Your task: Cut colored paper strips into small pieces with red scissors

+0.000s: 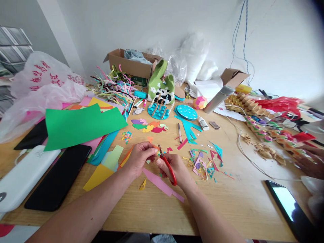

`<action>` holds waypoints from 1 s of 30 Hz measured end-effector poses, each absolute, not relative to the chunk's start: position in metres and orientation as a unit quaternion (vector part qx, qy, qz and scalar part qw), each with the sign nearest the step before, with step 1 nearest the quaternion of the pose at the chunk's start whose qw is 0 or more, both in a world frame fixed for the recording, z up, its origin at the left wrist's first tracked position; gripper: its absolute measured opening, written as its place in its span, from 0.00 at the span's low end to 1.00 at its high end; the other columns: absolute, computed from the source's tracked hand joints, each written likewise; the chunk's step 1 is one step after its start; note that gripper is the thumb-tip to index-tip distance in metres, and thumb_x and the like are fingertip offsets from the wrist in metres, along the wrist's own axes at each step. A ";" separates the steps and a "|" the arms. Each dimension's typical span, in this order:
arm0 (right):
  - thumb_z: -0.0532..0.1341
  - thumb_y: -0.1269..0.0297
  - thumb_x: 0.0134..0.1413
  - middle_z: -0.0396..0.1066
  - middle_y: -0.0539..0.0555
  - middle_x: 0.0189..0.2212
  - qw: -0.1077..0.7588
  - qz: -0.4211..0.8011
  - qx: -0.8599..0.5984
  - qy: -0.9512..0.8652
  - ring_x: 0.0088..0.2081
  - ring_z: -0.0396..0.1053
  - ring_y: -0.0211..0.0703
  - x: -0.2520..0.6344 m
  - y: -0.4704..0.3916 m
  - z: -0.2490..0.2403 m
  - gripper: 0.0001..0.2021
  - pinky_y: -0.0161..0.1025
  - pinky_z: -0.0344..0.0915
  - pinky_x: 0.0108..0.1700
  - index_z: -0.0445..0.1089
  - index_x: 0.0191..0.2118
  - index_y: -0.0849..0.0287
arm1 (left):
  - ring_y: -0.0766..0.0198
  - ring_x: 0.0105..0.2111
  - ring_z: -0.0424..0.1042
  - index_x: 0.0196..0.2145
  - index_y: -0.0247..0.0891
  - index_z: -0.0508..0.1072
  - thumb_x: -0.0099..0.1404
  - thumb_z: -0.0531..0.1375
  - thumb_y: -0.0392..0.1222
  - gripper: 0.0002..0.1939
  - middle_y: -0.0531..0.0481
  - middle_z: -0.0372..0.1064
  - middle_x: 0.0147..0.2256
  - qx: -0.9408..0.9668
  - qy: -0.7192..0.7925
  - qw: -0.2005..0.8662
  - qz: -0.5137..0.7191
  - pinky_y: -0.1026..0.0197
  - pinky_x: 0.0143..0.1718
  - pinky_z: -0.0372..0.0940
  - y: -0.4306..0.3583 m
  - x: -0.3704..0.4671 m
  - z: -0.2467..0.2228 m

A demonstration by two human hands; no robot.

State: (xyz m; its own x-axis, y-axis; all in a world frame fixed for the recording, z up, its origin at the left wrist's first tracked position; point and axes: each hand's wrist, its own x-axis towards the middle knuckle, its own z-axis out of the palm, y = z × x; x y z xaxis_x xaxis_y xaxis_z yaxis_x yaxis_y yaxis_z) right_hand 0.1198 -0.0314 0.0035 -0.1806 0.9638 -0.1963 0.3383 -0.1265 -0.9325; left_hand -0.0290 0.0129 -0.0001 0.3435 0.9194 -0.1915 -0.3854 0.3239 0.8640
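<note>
My right hand (174, 166) is closed round a pair of red-handled scissors (172, 173), whose narrow metal blades point up and toward the left fingertips. My left hand (143, 156) pinches a small piece of orange paper (150, 138) that shows just past its fingers; most of it is hidden. Under the wrists lies a pink paper strip (158, 182), with a yellow scrap (142, 184) beside it. Beyond the hands, several fish-shaped paper cutouts (159, 129) rest on the table near a small pile of coloured paper bits (127, 137).
Green paper (83, 126) tops a stack at left, near a black phone (59, 177) and a white device (30, 179). Scraps (202, 163) lie at right. Behind stand a panda bag (162, 88), blue discs (186, 112) and a flask (219, 99). Another person's hand (312, 158) is far right.
</note>
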 end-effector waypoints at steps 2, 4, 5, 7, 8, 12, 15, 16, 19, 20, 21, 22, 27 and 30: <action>0.62 0.41 0.48 0.64 0.48 0.15 0.309 0.503 -0.557 -0.583 0.15 0.62 0.36 0.120 -0.031 0.005 0.24 0.31 0.53 0.16 0.63 0.24 0.61 | 0.71 0.20 0.60 0.20 0.35 0.72 0.49 0.64 0.38 0.06 0.54 0.64 0.18 0.380 0.364 0.723 0.448 0.66 0.24 0.55 0.013 -0.029 0.001; 0.62 0.42 0.48 0.64 0.48 0.14 0.309 0.507 -0.559 -0.579 0.14 0.62 0.36 0.119 -0.031 0.005 0.24 0.30 0.52 0.16 0.63 0.23 0.60 | 0.70 0.20 0.60 0.21 0.35 0.72 0.49 0.64 0.38 0.06 0.54 0.64 0.18 0.385 0.366 0.719 0.448 0.66 0.24 0.56 0.014 -0.030 0.001; 0.63 0.43 0.48 0.63 0.48 0.14 0.309 0.508 -0.561 -0.577 0.14 0.62 0.36 0.119 -0.031 0.006 0.23 0.30 0.52 0.15 0.62 0.22 0.60 | 0.70 0.20 0.60 0.20 0.35 0.71 0.49 0.64 0.38 0.06 0.54 0.64 0.18 0.386 0.366 0.718 0.448 0.66 0.24 0.56 0.014 -0.030 0.001; 0.63 0.43 0.48 0.63 0.48 0.13 0.306 0.506 -0.564 -0.576 0.14 0.62 0.35 0.119 -0.031 0.006 0.24 0.30 0.51 0.15 0.61 0.21 0.60 | 0.71 0.20 0.60 0.20 0.35 0.71 0.50 0.64 0.39 0.06 0.54 0.64 0.18 0.385 0.365 0.719 0.448 0.66 0.24 0.56 0.014 -0.030 0.001; 0.63 0.44 0.49 0.63 0.48 0.13 0.305 0.506 -0.563 -0.578 0.14 0.62 0.35 0.119 -0.031 0.006 0.24 0.30 0.51 0.15 0.61 0.20 0.60 | 0.71 0.20 0.60 0.20 0.35 0.71 0.50 0.64 0.39 0.07 0.54 0.64 0.18 0.384 0.363 0.720 0.449 0.66 0.24 0.56 0.014 -0.030 0.001; 0.63 0.45 0.49 0.63 0.48 0.13 0.307 0.509 -0.560 -0.577 0.14 0.62 0.35 0.120 -0.032 0.004 0.23 0.30 0.52 0.15 0.61 0.20 0.60 | 0.71 0.20 0.59 0.21 0.35 0.71 0.51 0.64 0.39 0.07 0.55 0.63 0.18 0.378 0.361 0.722 0.454 0.65 0.23 0.55 0.014 -0.030 0.001; 0.63 0.45 0.49 0.63 0.48 0.13 0.310 0.512 -0.563 -0.570 0.13 0.62 0.35 0.120 -0.032 0.003 0.23 0.30 0.52 0.15 0.61 0.21 0.60 | 0.71 0.20 0.59 0.22 0.35 0.71 0.52 0.64 0.40 0.07 0.55 0.63 0.18 0.383 0.352 0.726 0.449 0.65 0.23 0.55 0.014 -0.030 0.000; 0.63 0.45 0.49 0.63 0.48 0.13 0.311 0.513 -0.565 -0.567 0.13 0.62 0.35 0.119 -0.032 0.003 0.22 0.30 0.52 0.15 0.62 0.21 0.60 | 0.71 0.20 0.59 0.22 0.35 0.71 0.52 0.64 0.40 0.07 0.55 0.63 0.18 0.387 0.347 0.729 0.445 0.66 0.23 0.55 0.014 -0.030 -0.001; 0.63 0.45 0.49 0.64 0.48 0.13 0.308 0.514 -0.569 -0.563 0.13 0.62 0.35 0.119 -0.031 0.004 0.22 0.30 0.52 0.15 0.62 0.22 0.60 | 0.71 0.20 0.59 0.21 0.35 0.70 0.52 0.64 0.39 0.07 0.55 0.63 0.18 0.394 0.341 0.732 0.439 0.66 0.23 0.54 0.014 -0.029 -0.001; 0.63 0.45 0.49 0.64 0.48 0.13 0.306 0.514 -0.569 -0.563 0.13 0.62 0.36 0.119 -0.031 0.004 0.22 0.30 0.52 0.15 0.63 0.22 0.60 | 0.71 0.20 0.59 0.21 0.35 0.70 0.52 0.64 0.39 0.07 0.55 0.63 0.18 0.395 0.343 0.730 0.439 0.66 0.23 0.54 0.014 -0.029 -0.001; 0.63 0.45 0.49 0.63 0.48 0.13 0.305 0.514 -0.568 -0.565 0.13 0.62 0.36 0.119 -0.031 0.004 0.22 0.30 0.52 0.15 0.63 0.22 0.61 | 0.71 0.20 0.59 0.21 0.35 0.70 0.51 0.64 0.39 0.07 0.56 0.63 0.18 0.396 0.345 0.728 0.441 0.66 0.23 0.54 0.013 -0.029 -0.001; 0.63 0.45 0.50 0.63 0.48 0.13 0.305 0.514 -0.566 -0.569 0.13 0.62 0.36 0.120 -0.031 0.004 0.22 0.30 0.52 0.15 0.63 0.22 0.61 | 0.71 0.20 0.59 0.21 0.35 0.70 0.51 0.64 0.39 0.07 0.56 0.62 0.17 0.397 0.347 0.726 0.442 0.66 0.23 0.54 0.013 -0.029 -0.001; 0.62 0.45 0.51 0.63 0.48 0.13 0.303 0.516 -0.547 -0.585 0.14 0.62 0.36 0.122 -0.031 0.003 0.21 0.30 0.52 0.16 0.65 0.25 0.61 | 0.71 0.19 0.59 0.21 0.35 0.69 0.50 0.63 0.38 0.07 0.56 0.62 0.17 0.406 0.349 0.721 0.439 0.66 0.22 0.53 0.013 -0.029 0.002; 0.61 0.45 0.52 0.64 0.48 0.13 0.300 0.515 -0.550 -0.584 0.14 0.61 0.36 0.123 -0.031 0.003 0.21 0.31 0.52 0.16 0.65 0.24 0.61 | 0.71 0.19 0.59 0.20 0.35 0.69 0.50 0.63 0.38 0.07 0.56 0.62 0.17 0.410 0.348 0.721 0.437 0.66 0.22 0.53 0.014 -0.029 0.002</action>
State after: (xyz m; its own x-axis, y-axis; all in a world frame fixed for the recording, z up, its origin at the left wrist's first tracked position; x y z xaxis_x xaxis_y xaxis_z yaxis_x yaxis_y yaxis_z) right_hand 0.1226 -0.0310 0.0026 -0.2139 0.9526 -0.2164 0.3335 -0.1370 -0.9328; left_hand -0.0291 0.0137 0.0016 0.3756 0.9157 -0.1428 -0.3460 0.2814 0.8951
